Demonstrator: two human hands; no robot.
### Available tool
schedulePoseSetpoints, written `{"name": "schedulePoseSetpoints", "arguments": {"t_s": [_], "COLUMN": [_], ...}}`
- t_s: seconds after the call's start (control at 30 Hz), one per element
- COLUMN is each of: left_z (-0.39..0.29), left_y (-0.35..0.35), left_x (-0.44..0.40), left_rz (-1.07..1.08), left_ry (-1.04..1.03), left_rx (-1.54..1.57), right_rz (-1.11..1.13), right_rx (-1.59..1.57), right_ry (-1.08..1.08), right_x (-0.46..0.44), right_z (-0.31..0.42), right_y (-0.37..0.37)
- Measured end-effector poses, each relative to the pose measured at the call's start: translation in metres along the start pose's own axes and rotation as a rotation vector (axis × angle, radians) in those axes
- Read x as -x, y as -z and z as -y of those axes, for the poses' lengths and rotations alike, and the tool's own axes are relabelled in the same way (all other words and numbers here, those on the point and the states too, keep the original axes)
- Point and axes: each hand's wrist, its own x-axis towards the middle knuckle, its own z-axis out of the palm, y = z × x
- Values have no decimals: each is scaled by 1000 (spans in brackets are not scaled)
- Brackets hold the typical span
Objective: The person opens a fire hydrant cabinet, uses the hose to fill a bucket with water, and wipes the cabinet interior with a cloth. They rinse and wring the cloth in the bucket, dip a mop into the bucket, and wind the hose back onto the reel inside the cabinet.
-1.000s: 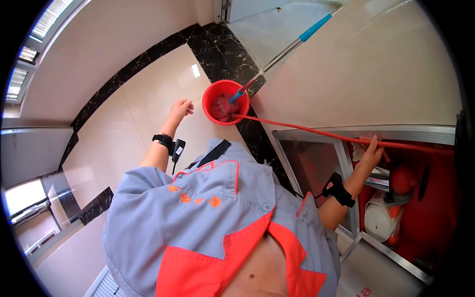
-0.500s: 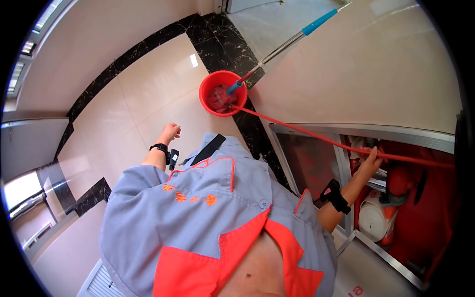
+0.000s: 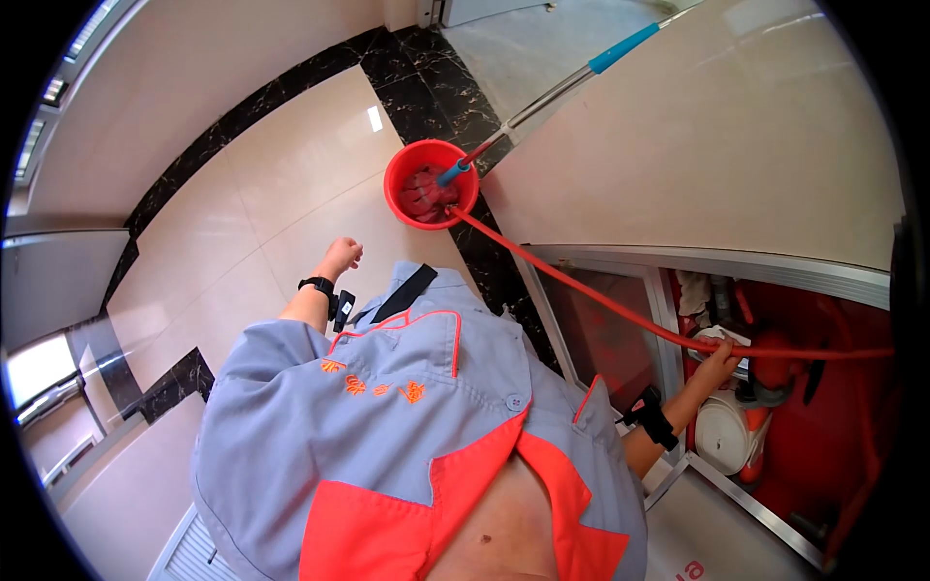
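Observation:
A red hose (image 3: 601,290) runs from the open wall cabinet down into a red bucket (image 3: 391,184). My right hand (image 3: 719,360), at the cabinet opening, is closed around the hose. The hose sags between hand and bucket. Inside the bucket a mop head (image 3: 426,196) lies in what looks like water, with the hose end beside it. The mop's handle (image 3: 552,101), metal with blue grips, leans out toward the upper right. Over the tiled floor, my left hand (image 3: 343,255) has its fingers curled in, with nothing in them.
The cabinet (image 3: 668,320) has a metal frame and a red interior. A rolled white fire hose (image 3: 722,434) and a red valve (image 3: 773,363) sit inside. A beige wall panel (image 3: 678,165) stands beside the bucket. Dark marble trim (image 3: 417,102) borders the floor.
My right hand has lowered slightly with the hose, which now hangs in a deeper curve. My left hand has shifted a little, its fingers still curled. The view has turned slightly.

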Motion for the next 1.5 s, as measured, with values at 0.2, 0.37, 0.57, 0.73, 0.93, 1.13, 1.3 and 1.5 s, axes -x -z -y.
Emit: {"name": "schedulePoseSetpoints", "arguments": {"t_s": [0.2,0.37,0.57,0.73,0.93,1.13,1.3,1.5], "left_z": [-1,-5,-9,-15,-8,-93,-270,-445], "left_y": [-3,-5,-6,-6,-8,7,34,2], "left_x": [0,0,-1,3,1,-25,-4,-3], "left_rz": [20,22,33,42,77,56,130,206], "left_ry": [0,-12,-11,-39,-33,-267,-728,-980], "left_rx": [10,6,-5,-14,-21,131,199,245], "right_rz": [-46,0,-10,0,37,45,50,33], "right_rx": [9,-23,-74,-135,-163,-201,-220,-266], "right_ry": [-26,-4,-3,-5,35,3,37,-42], "right_x": [1,-1,6,5,6,12,15,18], "right_z": [-2,-5,11,15,9,10,18,21], "right_y": [0,0,-19,-26,-34,-45,-52,-57]}}
